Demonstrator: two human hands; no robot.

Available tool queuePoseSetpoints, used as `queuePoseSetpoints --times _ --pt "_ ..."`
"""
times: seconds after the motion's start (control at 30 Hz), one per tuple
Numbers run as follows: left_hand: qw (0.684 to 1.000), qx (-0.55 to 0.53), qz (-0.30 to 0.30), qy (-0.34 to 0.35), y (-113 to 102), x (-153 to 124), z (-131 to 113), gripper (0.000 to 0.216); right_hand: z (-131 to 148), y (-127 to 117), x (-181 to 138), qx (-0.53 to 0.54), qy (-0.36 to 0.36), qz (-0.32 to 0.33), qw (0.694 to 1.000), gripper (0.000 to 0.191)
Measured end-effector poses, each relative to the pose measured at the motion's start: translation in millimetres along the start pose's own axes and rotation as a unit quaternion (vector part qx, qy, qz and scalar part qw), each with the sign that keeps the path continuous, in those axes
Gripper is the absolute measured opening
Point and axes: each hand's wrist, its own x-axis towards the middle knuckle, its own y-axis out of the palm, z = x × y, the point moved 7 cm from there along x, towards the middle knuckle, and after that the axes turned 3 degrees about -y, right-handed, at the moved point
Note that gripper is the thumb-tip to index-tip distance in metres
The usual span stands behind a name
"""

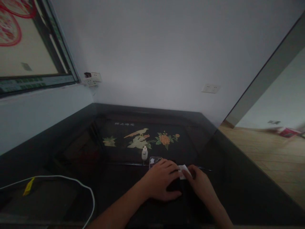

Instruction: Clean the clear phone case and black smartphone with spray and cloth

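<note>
My left hand (160, 181) lies on the dark table, fingers curled over a dark flat object (175, 186) that is mostly hidden beneath it. My right hand (200, 183) pinches a small white wipe or paper (184, 171) between thumb and fingers, right beside the left fingertips. Just beyond the left hand sits a small clear bottle with a white cap (144, 153), and next to it a small transparent packet (154, 160), partly covered by the fingers.
The black table (71, 149) has a glass top over an inlaid bird and flower panel (143, 138). A white cable with a yellow tag (78, 184) loops at the front left. Wall sockets (211, 88) face me; an open floor area lies right.
</note>
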Motion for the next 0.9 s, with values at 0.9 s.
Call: queuePoseSetpoints --times 0.9 --pt "0.953 0.068 0.046 -0.292 -17 -13 55 0.041 2 -23 22 0.185 0.001 -0.025 0.982 0.039"
